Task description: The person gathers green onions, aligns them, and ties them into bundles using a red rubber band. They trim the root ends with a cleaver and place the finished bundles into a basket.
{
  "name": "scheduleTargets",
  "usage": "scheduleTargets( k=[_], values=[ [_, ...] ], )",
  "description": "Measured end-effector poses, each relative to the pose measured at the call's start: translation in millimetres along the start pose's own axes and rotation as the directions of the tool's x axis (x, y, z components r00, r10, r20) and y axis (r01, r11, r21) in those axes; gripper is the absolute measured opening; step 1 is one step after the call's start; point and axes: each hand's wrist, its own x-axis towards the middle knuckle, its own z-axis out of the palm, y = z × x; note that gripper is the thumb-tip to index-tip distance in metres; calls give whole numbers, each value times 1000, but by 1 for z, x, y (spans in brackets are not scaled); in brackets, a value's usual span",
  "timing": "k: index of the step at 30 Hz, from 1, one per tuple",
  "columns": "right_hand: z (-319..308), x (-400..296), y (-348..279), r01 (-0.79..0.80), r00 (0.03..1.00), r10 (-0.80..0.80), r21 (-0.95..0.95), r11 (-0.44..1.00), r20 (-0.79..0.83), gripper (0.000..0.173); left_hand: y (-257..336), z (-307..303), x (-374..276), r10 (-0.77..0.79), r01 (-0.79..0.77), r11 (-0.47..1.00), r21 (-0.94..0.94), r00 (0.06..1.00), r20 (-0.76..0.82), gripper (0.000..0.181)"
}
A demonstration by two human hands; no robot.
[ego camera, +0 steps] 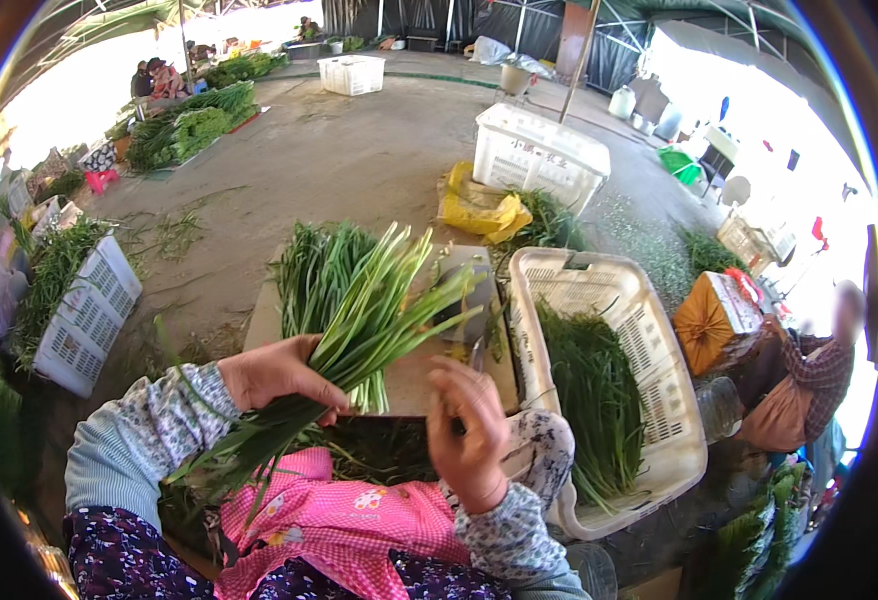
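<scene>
My left hand [285, 379] grips a bundle of long flat green leaves, likely garlic chives [379, 315], with the pale stem ends fanned up and to the right. The dark leaf tips hang below, over my left forearm and lap. Raised right of the bundle is my right hand [469, 431], blurred, its fingers loosely curled and nothing visible in its grasp. Ahead, more chives [323, 277] lie on a low board [416, 382], partly covered by the held bundle. A grey flat object [465, 292] lies at the board's right side, partly hidden by stems.
A white plastic crate [675, 405] with chives [593, 390] stands close on my right. Beyond the board are a yellow sack [476, 206] and a white crate [540, 154]. Another crate [90, 315] is at left. A person [814, 375] sits at right, beside an orange-covered box [709, 330].
</scene>
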Motion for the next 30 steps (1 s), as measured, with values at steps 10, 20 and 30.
scheduleTargets(
  k=[10,20,30],
  values=[
    [37,-53,18,-666,691,507,180,724,515,13,-98,31,-43,-85,50,973,-225,985,-150,59],
    [-66,-32,24,-915,361,-31,360,181,932,14,-130,14,-37,59,-85,916,-393,995,-78,50],
    [29,-28,53,-685,697,509,259,681,505,24,-123,23,-34,-28,10,960,-281,998,-59,59]
  ],
)
